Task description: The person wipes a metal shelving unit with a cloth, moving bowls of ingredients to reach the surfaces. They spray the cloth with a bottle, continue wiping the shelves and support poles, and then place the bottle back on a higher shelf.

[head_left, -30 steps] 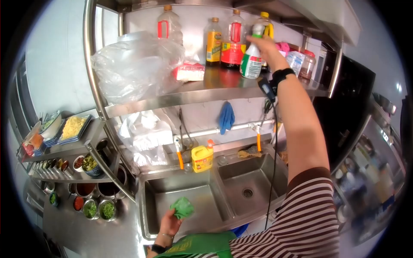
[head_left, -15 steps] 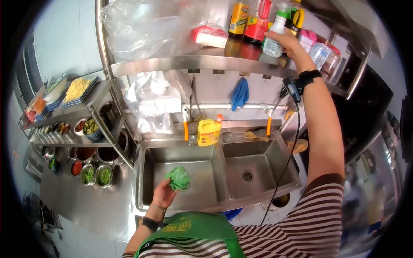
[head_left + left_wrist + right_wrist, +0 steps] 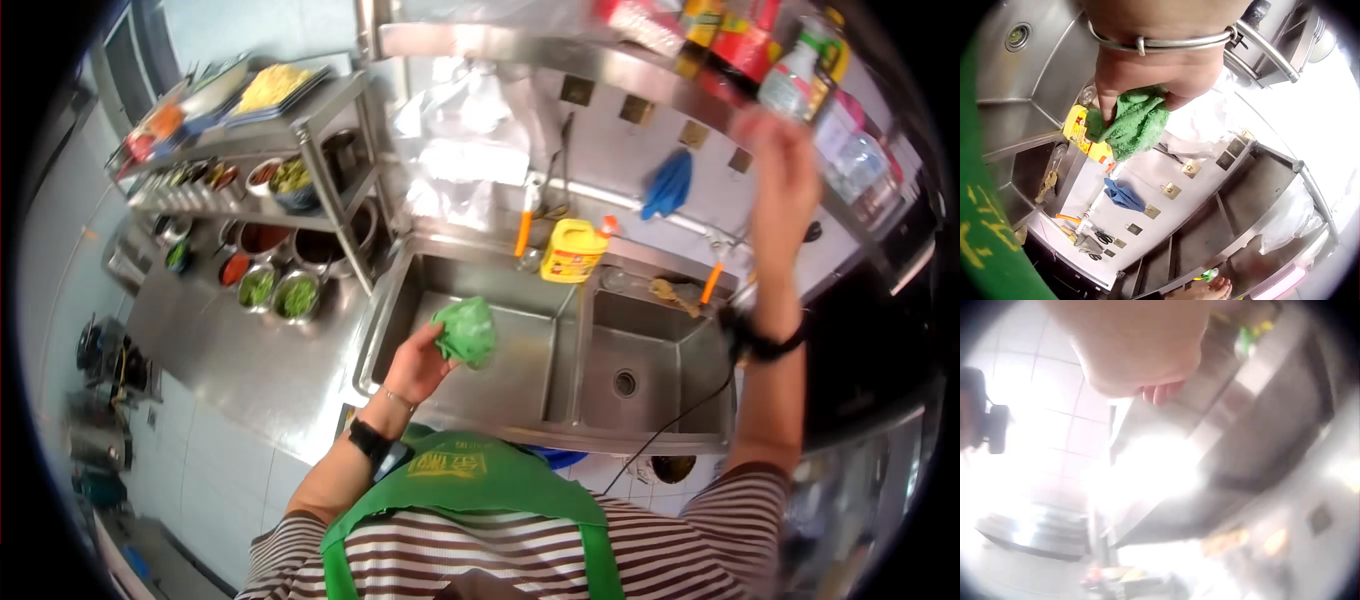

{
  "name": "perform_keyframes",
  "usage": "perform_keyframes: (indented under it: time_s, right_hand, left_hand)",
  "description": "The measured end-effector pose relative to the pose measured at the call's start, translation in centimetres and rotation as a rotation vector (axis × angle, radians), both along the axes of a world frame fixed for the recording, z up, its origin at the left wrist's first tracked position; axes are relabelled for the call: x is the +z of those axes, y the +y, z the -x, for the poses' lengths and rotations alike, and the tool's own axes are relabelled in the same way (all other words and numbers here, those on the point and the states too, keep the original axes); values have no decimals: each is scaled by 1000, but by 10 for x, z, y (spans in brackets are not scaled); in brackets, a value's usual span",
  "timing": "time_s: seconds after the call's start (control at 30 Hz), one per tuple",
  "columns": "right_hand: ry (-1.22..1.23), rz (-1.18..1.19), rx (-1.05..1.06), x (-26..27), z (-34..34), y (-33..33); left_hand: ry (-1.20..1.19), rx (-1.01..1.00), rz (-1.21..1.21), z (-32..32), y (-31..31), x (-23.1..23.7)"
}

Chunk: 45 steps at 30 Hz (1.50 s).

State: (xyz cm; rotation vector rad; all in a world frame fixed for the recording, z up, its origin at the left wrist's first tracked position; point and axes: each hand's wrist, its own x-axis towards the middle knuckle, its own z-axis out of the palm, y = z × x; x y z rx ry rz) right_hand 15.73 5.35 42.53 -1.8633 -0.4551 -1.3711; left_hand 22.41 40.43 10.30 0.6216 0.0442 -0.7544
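Note:
My left hand (image 3: pixel 418 367) grips a crumpled green cloth (image 3: pixel 466 332) above the left sink basin (image 3: pixel 500 300). In the left wrist view, thumb and fingers pinch that cloth (image 3: pixel 1137 128), whose lower part hangs loose. My right hand (image 3: pixel 783 170), blurred by motion, is raised in front of the upper shelf with nothing in it and its fingers loosely bent. Just beyond it, a white spray bottle (image 3: pixel 787 85) with a green neck stands on the shelf among the sauce bottles. The right wrist view is heavily blurred.
A yellow jug (image 3: pixel 572 252) stands on the sink ledge between orange-tipped taps. A blue cloth (image 3: pixel 667 185) hangs on the wall. To the left, a metal rack (image 3: pixel 320 180) holds food containers, with bowls of greens below. A black cable (image 3: pixel 660 430) hangs from the right wrist.
My right hand has let go of the spray bottle, left it on the shelf and drawn back. The head view has tilted downward and turned left. The green cloth stays in my left hand.

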Motion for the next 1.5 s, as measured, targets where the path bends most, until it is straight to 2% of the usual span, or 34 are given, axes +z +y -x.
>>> perform_keyframes:
  time_s: [0.03, 0.13, 0.17, 0.23, 0.27, 0.33, 0.37, 0.43, 0.47, 0.5, 0.57, 0.63, 0.7, 0.73, 0.77, 0.83, 0.9, 0.97, 1.03, 1.13, 1.23, 1.3, 1.37, 1.43, 1.47, 1.5]
  right_hand:
    - [244, -44, 234, -55, -3, 10]
    - [924, -89, 506, -210, -19, 59]
    - [1183, -217, 635, -263, -27, 68]
    - [1289, -572, 950, -327, -26, 112]
    - [1292, -573, 977, -341, -28, 136]
    - [1091, -1003, 1288, -361, -31, 179]
    - [1085, -1021, 1314, -370, -35, 191]
    - [1098, -1182, 1071, -377, -43, 215]
    - [992, -1266, 995, -378, -45, 228]
    - [974, -1281, 1005, -382, -51, 235]
    - [943, -1315, 888, -397, -62, 244]
    - [936, -1294, 827, -417, -80, 250]
    - [1031, -855, 562, -440, -107, 260]
    - [961, -736, 489, -432, -116, 268]
    - [961, -739, 478, -426, -135, 276]
    - [843, -514, 437, -419, -179, 288]
    - [677, -386, 347, -367, -223, 307]
    - [536, -367, 320, -331, -273, 325]
    - [369, -287, 182, -294, -305, 343]
    - [249, -227, 90, -306, -332, 376]
    - [373, -183, -57, -371, -328, 382]
    - [395, -175, -39, -382, -324, 380]
    - [429, -171, -6, -368, -320, 380]
    - [333, -272, 117, -307, -317, 387]
    - [299, -256, 99, -300, -326, 388]
    - [301, -265, 109, -304, -324, 391]
  left_hand:
    - [12, 5, 23, -5, 3, -2]
    - [22, 50, 47, 1, 5, 10]
    - [9, 81, 56, 4, 5, 15]
    - [36, 125, 74, 6, 6, 7]
    - [34, 167, 103, 9, 4, 5]
    - [4, 207, 152, 17, 3, -2]
    - [53, 234, 138, 17, 6, -16]
    - [13, 313, 74, 23, 8, -17]
    - [12, 332, -15, 23, 15, -25]
    - [-6, 241, -25, 17, 26, -37]
    - [85, 205, -246, 20, 51, -43]
    - [147, 201, -303, 21, 83, -51]
    - [225, 193, -251, 20, 125, -69]
    - [286, 185, -233, 19, 145, -68]
    - [288, 174, -232, 19, 165, -71]
    - [281, 268, -256, 21, 207, -81]
    - [360, 347, -272, 19, 245, -91]
    - [396, 381, -277, 17, 275, -100]
    - [427, 459, -288, 14, 301, -107]
    - [477, 509, -245, 13, 328, -114]
    - [515, 558, -230, 15, 347, -124]
    - [590, 594, -297, 15, 357, -138]
    - [567, 541, -283, 16, 369, -154]
    - [576, 529, -336, 13, 370, -156]
    - [580, 540, -341, 16, 369, -156]
    - [469, 562, -382, 15, 368, -153]
